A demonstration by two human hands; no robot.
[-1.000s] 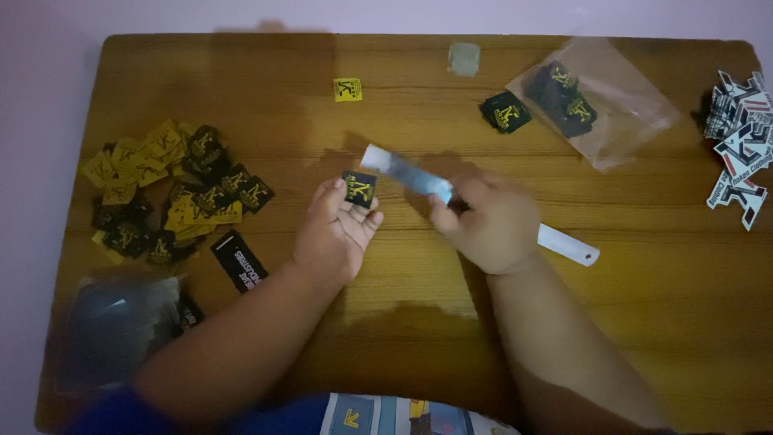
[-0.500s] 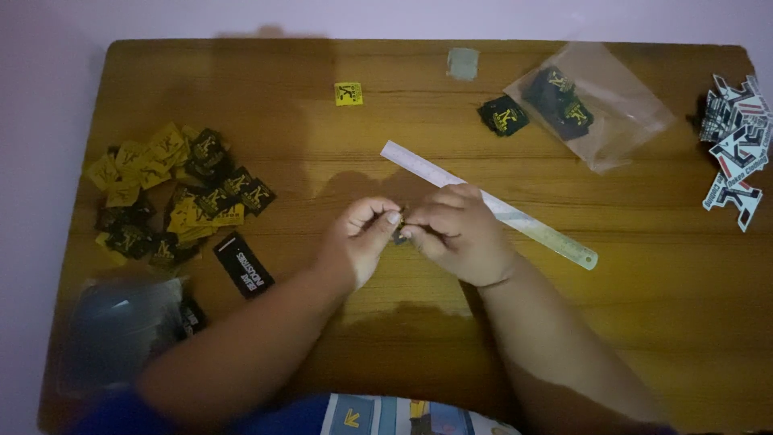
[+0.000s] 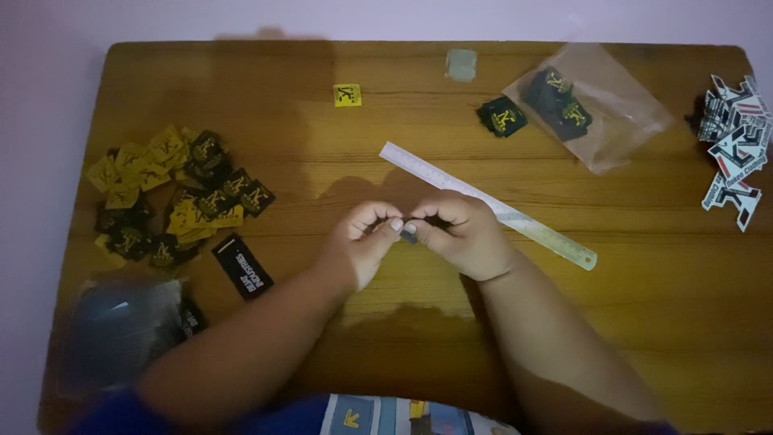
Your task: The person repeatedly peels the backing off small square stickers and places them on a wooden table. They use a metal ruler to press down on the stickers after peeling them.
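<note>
Two hands meet at the middle of the wooden table [image 3: 660, 266], just below the metal ruler [image 3: 491, 205]; left hand [image 3: 366, 242] and right hand [image 3: 459, 238] both have fingertips pinched together on one small dark label [image 3: 409, 237], which is mostly hidden between thumbs and forefingers, so cannot tell whether it is folded or flat; the label sits just short of the ruler's lower edge, apart from it. Risks as I judge them: the piece is tiny and the grip is fingertip-only, so it could slip and drop onto the table; dim light makes the dark label easy to lose; the right hand's knuckles are near the ruler and could nudge it askew. Far left of the ruler lies a heap of yellow and black labels [image 3: 173, 197]; a lone yellow label [image 3: 347, 95] above it; a clear bag [image 3: 612, 121] of black labels to its upper right; black-white-red stickers [image 3: 737, 149] far right.
</note>
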